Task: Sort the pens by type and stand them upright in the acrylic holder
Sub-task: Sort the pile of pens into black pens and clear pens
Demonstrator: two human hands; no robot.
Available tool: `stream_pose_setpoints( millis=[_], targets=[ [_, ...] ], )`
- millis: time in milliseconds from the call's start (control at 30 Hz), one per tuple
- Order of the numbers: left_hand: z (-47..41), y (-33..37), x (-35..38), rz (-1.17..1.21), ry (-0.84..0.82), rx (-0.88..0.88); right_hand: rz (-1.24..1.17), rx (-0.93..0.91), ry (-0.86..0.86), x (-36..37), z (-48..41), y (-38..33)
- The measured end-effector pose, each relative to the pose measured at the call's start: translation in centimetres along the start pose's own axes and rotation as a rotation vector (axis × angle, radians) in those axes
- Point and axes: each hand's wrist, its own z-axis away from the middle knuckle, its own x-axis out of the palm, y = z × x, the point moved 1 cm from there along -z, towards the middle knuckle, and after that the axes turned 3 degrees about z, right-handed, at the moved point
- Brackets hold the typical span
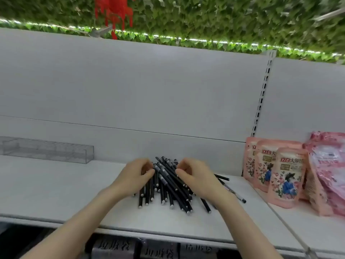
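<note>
At the far left of the shelf [56,187] a clear acrylic holder [48,149] stood against the back panel, well apart from the pens. The left hand [136,176] rested on the left edge of a heap of black pens [168,184] lying flat mid-shelf, its grip curled against them; whether it pinched any could not be told. The right hand [197,178] lay likewise on the heap's right side, fingers curled, its hold unclear. A few loose pens [222,177] lay just right of it. Pink pouches [285,176] stood at the far right.
</note>
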Motion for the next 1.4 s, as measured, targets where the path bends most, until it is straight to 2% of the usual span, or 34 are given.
stream_pose_setpoints(
  millis=[133, 267, 400, 533, 633, 767, 867, 1033, 1133, 1233, 1333, 1400],
  targets=[
    [-2.3, -2.9, 1.1, -0.201, -0.113, -0.277, 0.153, 0.063, -0.112, 1.9, -3.6, 1.4],
    [-4.0, -3.7, 2.3, -0.267, -0.219, -0.38, 0.372, 0.13, -0.27, 3.9, -6.4, 2.8],
    [-6.1, -4.9, 2.4, -0.075, -0.226, -0.406, 0.501, 0.162, -0.319, 5.1, -8.1, 3.2],
    [-5.4, -5.1, 2.4, 0.144, -0.111, -0.385, 0.544, 0.17, -0.188, 6.4, -7.6, 3.3],
    [-5.0, -5.2, 2.0, 0.204, -0.1, -0.416, 0.532, 0.156, -0.118, 7.0, -7.0, 3.0],
    [-5.1, -5.4, 2.1, 0.467, -0.083, -0.433, 0.483, 0.174, -0.083, 7.1, -6.9, 3.0],
    [-5.0, -5.6, 2.3, 0.52, -0.051, -0.448, 0.443, 0.179, -0.05, 7.0, -6.8, 3.1],
    [-5.0, -5.8, 2.2, 0.778, 0.014, -0.535, 0.429, 0.19, -0.029, 7.0, -6.8, 3.1],
    [-4.9, -5.0, 1.6, 0.951, 0.043, -0.567, 0.343, 0.158, 0.056, 6.7, -6.7, 2.9],
    [-5.2, -4.2, 0.3, 1.087, 0.095, -0.509, -0.024, 0.084, 0.129, 6.0, -6.7, 1.8],
    [-5.3, -3.6, -0.7, 1.198, 0.078, -0.37, -0.383, 0.078, -0.051, 5.6, -7.0, 0.1],
    [-5.2, -3.1, -1.0, 1.269, 0.024, -0.285, -0.451, 0.091, -0.211, 5.6, -7.5, -0.8]
  ],
)
